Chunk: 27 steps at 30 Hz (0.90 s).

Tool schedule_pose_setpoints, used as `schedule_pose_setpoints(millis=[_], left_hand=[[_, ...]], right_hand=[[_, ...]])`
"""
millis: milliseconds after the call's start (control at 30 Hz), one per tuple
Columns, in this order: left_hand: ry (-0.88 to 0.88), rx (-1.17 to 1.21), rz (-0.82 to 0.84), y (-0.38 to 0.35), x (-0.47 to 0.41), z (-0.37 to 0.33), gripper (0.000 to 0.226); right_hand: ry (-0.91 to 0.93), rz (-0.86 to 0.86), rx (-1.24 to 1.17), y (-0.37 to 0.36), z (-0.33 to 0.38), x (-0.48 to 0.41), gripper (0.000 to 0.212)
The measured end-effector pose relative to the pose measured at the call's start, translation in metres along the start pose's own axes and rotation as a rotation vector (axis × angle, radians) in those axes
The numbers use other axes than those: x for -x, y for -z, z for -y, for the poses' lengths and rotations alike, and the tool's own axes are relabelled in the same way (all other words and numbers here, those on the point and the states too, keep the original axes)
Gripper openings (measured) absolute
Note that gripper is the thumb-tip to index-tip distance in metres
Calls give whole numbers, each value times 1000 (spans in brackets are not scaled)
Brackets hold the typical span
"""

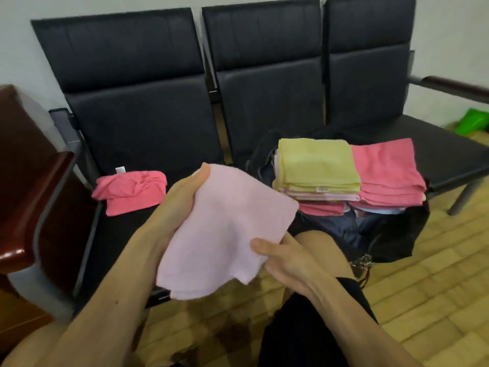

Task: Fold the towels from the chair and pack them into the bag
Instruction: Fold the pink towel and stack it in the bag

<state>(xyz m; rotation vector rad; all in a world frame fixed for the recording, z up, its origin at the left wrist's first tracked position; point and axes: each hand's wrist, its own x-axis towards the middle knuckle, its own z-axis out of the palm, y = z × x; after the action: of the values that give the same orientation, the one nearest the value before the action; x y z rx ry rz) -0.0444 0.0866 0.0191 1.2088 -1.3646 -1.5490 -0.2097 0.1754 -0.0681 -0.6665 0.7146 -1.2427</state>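
Note:
A folded pale pink towel (225,229) is held in the air in front of the chairs. My left hand (182,197) grips its upper left edge, thumb on top. My right hand (283,258) pinches its lower right edge. A crumpled bright pink towel (129,192) lies on the left seat. An open dark bag (391,234) sits on the middle seat. On it rest two stacks of folded towels: a yellow-topped stack (317,165) and a bright pink stack (389,173).
A row of black padded chairs (137,107) stands against the white wall. A dark red wooden armrest (31,207) is at the left. A green object (473,123) lies on the floor at the far right. My knee shows below the towel.

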Motion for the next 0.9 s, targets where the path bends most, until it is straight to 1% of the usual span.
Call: schedule_pose_setpoints(millis=[33, 100, 133, 200, 300, 367, 433, 467, 500, 533, 600, 667, 700, 767, 833, 900], left_hand=[[57, 43, 40, -9, -1, -6, 32], [115, 162, 128, -28, -6, -8, 44], [147, 201, 152, -42, -11, -5, 48], [184, 260, 187, -65, -16, 6, 51], [304, 354, 424, -110, -16, 28, 58], [309, 280, 497, -140, -17, 41, 51], [323, 191, 503, -165, -30, 51, 31], [339, 177, 528, -176, -40, 53, 27], [329, 157, 537, -186, -53, 54, 36], [296, 119, 530, -197, -68, 53, 48], [172, 10, 409, -218, -92, 39, 65], [18, -137, 347, -243, -119, 23, 72], [-90, -212, 357, -254, -131, 15, 68], [-278, -416, 394, -275, -158, 9, 48], [-373, -574, 417, -296, -185, 9, 38], [-408, -752, 409, -313, -208, 16, 37]], right_hand=[[-1, -47, -45, 6, 6, 5, 77], [-11, -177, -102, 14, 26, 19, 78], [-4, -217, -98, 19, 40, 27, 72], [42, -245, -82, 25, 67, 41, 50], [155, -310, -37, 46, 104, 57, 41], [202, -373, 54, 68, 123, 67, 39], [209, -458, 142, 93, 138, 74, 38], [209, -500, 184, 104, 147, 77, 36], [213, -537, 237, 118, 155, 79, 33], [204, -576, 295, 131, 166, 80, 31], [179, -637, 417, 160, 187, 75, 32], [185, -722, 565, 193, 212, 63, 41], [198, -780, 663, 207, 222, 56, 44], [236, -867, 828, 233, 245, 39, 48], [273, -891, 897, 256, 260, 21, 49], [280, -921, 932, 277, 263, 5, 50]])
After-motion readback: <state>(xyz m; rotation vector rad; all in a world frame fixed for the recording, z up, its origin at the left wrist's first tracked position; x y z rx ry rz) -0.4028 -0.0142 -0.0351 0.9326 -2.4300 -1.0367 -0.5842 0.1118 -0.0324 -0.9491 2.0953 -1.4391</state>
